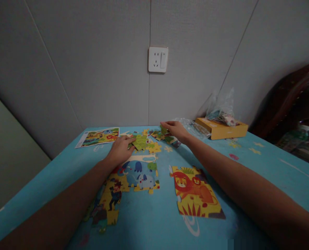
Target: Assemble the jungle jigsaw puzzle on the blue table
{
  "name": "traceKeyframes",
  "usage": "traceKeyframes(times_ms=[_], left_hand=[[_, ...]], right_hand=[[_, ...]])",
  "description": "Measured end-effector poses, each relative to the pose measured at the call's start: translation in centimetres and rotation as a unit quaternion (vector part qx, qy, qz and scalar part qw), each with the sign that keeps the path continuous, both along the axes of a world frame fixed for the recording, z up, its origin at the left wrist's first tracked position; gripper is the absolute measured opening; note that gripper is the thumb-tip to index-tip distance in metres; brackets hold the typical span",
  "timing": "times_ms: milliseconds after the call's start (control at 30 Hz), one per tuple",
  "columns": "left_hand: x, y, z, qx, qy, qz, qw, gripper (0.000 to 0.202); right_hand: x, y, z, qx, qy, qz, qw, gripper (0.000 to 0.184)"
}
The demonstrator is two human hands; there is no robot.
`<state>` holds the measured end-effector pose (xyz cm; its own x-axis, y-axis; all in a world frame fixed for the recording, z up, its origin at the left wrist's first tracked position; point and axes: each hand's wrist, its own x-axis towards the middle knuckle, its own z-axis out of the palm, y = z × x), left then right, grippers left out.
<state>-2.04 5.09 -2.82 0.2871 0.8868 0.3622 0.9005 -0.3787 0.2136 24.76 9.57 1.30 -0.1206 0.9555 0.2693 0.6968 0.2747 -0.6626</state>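
My left hand (pixel 121 148) is at the far side of the table, its thumb and fingers closed on the edge of a green puzzle piece (pixel 140 142). To the right, my right hand (pixel 177 129) pinches another green puzzle piece (pixel 164 130) just above several loose pieces (pixel 173 139). A joined puzzle section with elephants (pixel 141 173) lies below my left hand and reaches under my left forearm, which hides part of it. Beside my right forearm lies a separate joined section with two lions (pixel 196 194).
A printed picture sheet (pixel 100 136) lies at the back left of the blue patterned table cover (pixel 149 222). At the back right, a yellow box (pixel 228 132) carries a clear plastic bag (pixel 220 109). More clear plastic (pixel 192 127) lies beside it. A wall (pixel 104 86) rises behind.
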Motion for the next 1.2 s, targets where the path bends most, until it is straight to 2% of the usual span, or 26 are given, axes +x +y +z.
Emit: traceKeyframes(times_ms=[133,300,467,700,1033,1200], left_hand=[[0.0,0.0,-0.1,0.003,-0.001,-0.003,1.000,0.041],[-0.1,0.1,-0.2,0.007,-0.008,-0.010,1.000,0.039],[-0.2,0.1,-0.1,0.010,-0.022,-0.037,0.999,0.038],[-0.4,-0.1,-0.3,0.011,-0.045,-0.091,0.995,0.032],[-0.7,-0.6,0.2,0.020,-0.113,-0.102,0.988,0.025],[-0.8,-0.8,0.5,0.006,-0.150,-0.073,0.986,0.026]], right_hand=[[0.4,0.8,-0.9,-0.018,0.035,0.017,0.999,0.037],[2.7,2.1,-1.9,-0.015,-0.018,-0.023,0.999,0.023],[3.8,2.1,-2.4,0.000,-0.101,-0.013,0.995,0.032],[2.8,1.0,-2.7,0.010,-0.158,0.077,0.984,0.049],[2.3,-0.1,-2.3,0.022,-0.186,0.085,0.979,0.043],[2.5,0.0,-2.4,0.024,-0.176,0.068,0.982,0.037]])
